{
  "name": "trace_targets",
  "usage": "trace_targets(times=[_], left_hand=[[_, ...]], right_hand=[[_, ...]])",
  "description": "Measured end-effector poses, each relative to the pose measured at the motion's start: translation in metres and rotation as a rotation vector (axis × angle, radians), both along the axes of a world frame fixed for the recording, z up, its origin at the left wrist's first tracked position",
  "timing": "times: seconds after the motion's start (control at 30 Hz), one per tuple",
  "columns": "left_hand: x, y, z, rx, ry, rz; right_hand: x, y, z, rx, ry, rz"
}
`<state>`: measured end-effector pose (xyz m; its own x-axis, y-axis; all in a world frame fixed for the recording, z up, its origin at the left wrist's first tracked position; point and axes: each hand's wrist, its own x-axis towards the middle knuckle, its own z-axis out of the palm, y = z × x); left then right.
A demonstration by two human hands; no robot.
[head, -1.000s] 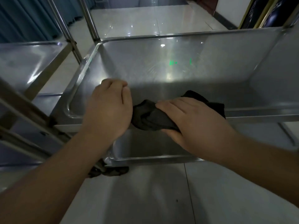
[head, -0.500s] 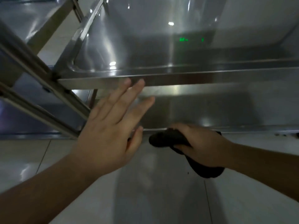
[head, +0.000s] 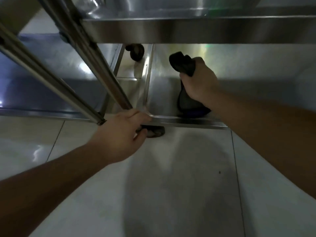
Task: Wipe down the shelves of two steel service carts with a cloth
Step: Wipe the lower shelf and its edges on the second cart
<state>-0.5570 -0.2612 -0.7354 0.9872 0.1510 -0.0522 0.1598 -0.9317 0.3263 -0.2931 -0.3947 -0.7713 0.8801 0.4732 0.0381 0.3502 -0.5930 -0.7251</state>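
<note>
right hand (head: 199,81) clutches cloth (head: 183,65) | left hand (head: 123,134) grips shelf corner (head: 154,117), caster (head: 156,131) seemingly beneath

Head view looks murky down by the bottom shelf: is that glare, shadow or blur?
Head view: dim overall, with a broad soft shadow on the floor tiles; bright glare streaks on the bottom shelf beside the dark cloth the right hand grips; cart posts smeared by motion blur; left hand on the shelf corner fairly sharp.
</note>
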Motion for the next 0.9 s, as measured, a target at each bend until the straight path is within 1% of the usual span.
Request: trace_targets(times=[0.07, 0.17, 0.2, 0.23, 0.3, 0.37, 0.43, 0.5, 0.57, 0.67, 0.7, 0.77, 0.83, 0.9], left_hand=[[-0.003, 0.008, -0.007, -0.088, 0.049, 0.105], [-0.001, 0.026, -0.013, -0.127, 0.239, 0.291], [-0.001, 0.032, -0.015, -0.131, 0.276, 0.355], [0.001, 0.037, -0.018, -0.162, 0.262, 0.413], [0.005, 0.043, -0.022, -0.358, 0.092, 0.508], [0.017, 0.042, -0.026, -0.636, -0.166, 0.574], [0.032, 0.034, -0.029, -0.848, -0.355, 0.601], [0.048, 0.026, -0.034, -0.965, -0.493, 0.583], [0.056, 0.023, -0.039, -0.997, -0.529, 0.603], [0.059, 0.028, -0.048, -0.991, -0.502, 0.584], [0.059, 0.030, -0.049, -0.993, -0.498, 0.567], [0.060, 0.031, -0.052, -1.027, -0.511, 0.550], [0.061, 0.030, -0.054, -1.048, -0.526, 0.539], [0.062, 0.030, -0.054, -1.060, -0.534, 0.535]], right_hand=[[-0.006, 0.027, -0.006, -0.009, 0.003, 0.008], [-0.026, 0.060, -0.024, 0.010, 0.043, 0.016], [-0.036, 0.069, -0.030, 0.012, 0.052, 0.021], [-0.046, 0.079, -0.036, 0.007, 0.049, 0.037], [-0.065, 0.095, -0.048, -0.068, 0.012, 0.141], [-0.078, 0.103, -0.058, -0.229, -0.080, 0.326], [-0.082, 0.094, -0.063, -0.262, -0.158, 0.480], [-0.083, 0.069, -0.065, -0.263, -0.223, 0.573], [-0.078, 0.030, -0.069, -0.310, -0.271, 0.591], [-0.041, -0.040, -0.071, -0.399, -0.278, 0.449], [-0.022, -0.061, -0.069, -0.425, -0.272, 0.365], [0.016, -0.091, -0.065, -0.477, -0.219, 0.131], [0.044, -0.095, -0.062, -0.504, -0.136, -0.132], [0.056, -0.067, -0.061, -0.513, -0.047, -0.354]])
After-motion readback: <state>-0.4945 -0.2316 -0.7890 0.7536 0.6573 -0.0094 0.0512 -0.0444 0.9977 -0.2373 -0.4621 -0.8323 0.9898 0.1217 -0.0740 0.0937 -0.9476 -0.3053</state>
